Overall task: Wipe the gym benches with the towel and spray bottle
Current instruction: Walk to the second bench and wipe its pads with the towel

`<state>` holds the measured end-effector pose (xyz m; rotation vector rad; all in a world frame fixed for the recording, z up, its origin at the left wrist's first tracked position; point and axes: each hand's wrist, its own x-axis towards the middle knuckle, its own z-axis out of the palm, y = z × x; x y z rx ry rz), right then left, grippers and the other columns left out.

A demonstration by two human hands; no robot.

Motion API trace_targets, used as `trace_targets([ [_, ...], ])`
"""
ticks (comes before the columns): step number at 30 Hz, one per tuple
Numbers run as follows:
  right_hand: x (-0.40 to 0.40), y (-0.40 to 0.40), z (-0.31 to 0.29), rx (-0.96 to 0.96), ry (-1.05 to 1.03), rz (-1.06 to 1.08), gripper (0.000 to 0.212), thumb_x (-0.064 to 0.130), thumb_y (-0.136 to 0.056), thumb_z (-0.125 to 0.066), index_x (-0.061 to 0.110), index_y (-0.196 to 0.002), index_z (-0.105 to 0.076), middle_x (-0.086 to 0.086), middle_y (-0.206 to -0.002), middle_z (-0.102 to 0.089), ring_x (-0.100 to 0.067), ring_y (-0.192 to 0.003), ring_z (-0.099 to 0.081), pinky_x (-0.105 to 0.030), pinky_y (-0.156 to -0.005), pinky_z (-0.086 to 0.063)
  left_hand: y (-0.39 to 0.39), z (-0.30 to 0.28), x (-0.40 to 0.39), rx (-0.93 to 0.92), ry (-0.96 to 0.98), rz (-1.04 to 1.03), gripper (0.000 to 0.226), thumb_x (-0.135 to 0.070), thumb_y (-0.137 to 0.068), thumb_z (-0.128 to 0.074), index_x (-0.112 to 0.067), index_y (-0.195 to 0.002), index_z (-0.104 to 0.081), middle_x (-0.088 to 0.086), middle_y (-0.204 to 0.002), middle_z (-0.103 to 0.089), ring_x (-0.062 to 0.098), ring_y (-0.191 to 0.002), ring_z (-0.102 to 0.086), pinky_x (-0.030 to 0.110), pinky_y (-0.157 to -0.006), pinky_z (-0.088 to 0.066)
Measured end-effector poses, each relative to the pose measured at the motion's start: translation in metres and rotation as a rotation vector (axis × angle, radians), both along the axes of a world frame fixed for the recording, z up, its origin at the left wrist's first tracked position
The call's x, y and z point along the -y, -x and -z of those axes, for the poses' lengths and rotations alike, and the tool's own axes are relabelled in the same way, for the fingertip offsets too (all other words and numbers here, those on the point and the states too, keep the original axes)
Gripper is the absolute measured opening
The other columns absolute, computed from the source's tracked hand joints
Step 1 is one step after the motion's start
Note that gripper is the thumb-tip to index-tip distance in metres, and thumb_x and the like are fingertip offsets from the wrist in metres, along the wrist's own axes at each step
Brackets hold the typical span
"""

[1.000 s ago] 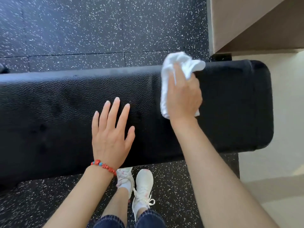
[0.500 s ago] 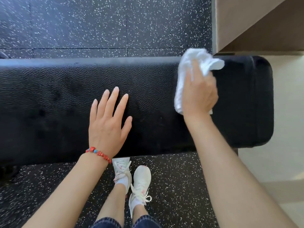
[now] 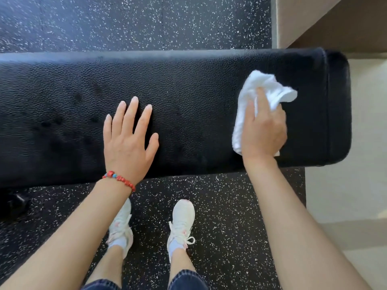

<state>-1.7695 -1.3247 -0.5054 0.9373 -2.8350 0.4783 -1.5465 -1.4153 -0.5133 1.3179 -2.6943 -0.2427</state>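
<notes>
A black padded gym bench runs across the view from left to right. My right hand presses a crumpled white towel onto the bench near its right end, fingers closed over the cloth. My left hand lies flat on the middle of the pad, fingers spread, holding nothing; a red bead bracelet circles its wrist. Darker damp spots mark the pad at the left. No spray bottle is in view.
Black speckled rubber flooring lies beyond and below the bench. My two white sneakers stand close to the near edge. A beige wall corner and pale floor are at the right, past the bench end.
My right hand has carried the towel to the right along the bench and drawn it back toward the near side. The left hand has stayed flat in place.
</notes>
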Motion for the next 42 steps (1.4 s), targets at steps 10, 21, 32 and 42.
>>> trace_targets([
  [10, -0.007, -0.067, 0.009, -0.177, 0.044, -0.219, 0.023, 0.032, -0.086, -0.06, 0.019, -0.1, -0.072, -0.011, -0.061, -0.058, -0.026, -0.051, -0.053, -0.03, -0.043, -0.043, -0.023, -0.006, 0.008, -0.033, -0.023, 0.081, 0.05, -0.03, -0.09, -0.044, -0.01, -0.135, -0.047, 0.018, -0.144, -0.039, 0.038, -0.133, -0.033, 0.053, -0.107, -0.023],
  [21, 0.005, -0.141, 0.013, -0.152, 0.058, -0.12, 0.03, 0.036, -0.083, -0.061, 0.014, -0.099, -0.072, -0.011, -0.061, -0.058, -0.025, -0.052, -0.054, -0.029, -0.043, -0.044, -0.089, 0.0, 0.012, -0.04, -0.005, 0.108, 0.047, -0.031, -0.091, -0.044, -0.011, -0.134, -0.048, 0.019, -0.144, -0.038, 0.038, -0.133, -0.032, 0.053, -0.108, -0.019],
  [32, -0.01, -0.127, 0.011, -0.014, 0.086, 0.205, 0.033, 0.035, -0.083, -0.055, 0.013, -0.102, -0.072, -0.025, -0.076, -0.062, -0.038, -0.068, -0.06, -0.042, -0.051, -0.049, -0.117, 0.003, 0.021, -0.063, -0.001, 0.149, 0.045, -0.03, -0.092, -0.045, -0.012, -0.133, -0.05, 0.02, -0.144, -0.039, 0.038, -0.133, -0.034, 0.055, -0.108, -0.021],
  [42, 0.026, -0.15, 0.011, -0.207, -0.022, -0.143, 0.023, 0.028, -0.081, -0.061, 0.011, -0.091, -0.073, -0.019, -0.059, -0.057, -0.03, -0.049, -0.054, -0.033, -0.04, -0.046, -0.138, -0.003, 0.046, -0.076, 0.016, 0.076, 0.045, -0.029, -0.091, -0.047, -0.014, -0.133, -0.049, 0.019, -0.144, -0.039, 0.037, -0.133, -0.033, 0.052, -0.109, -0.018],
])
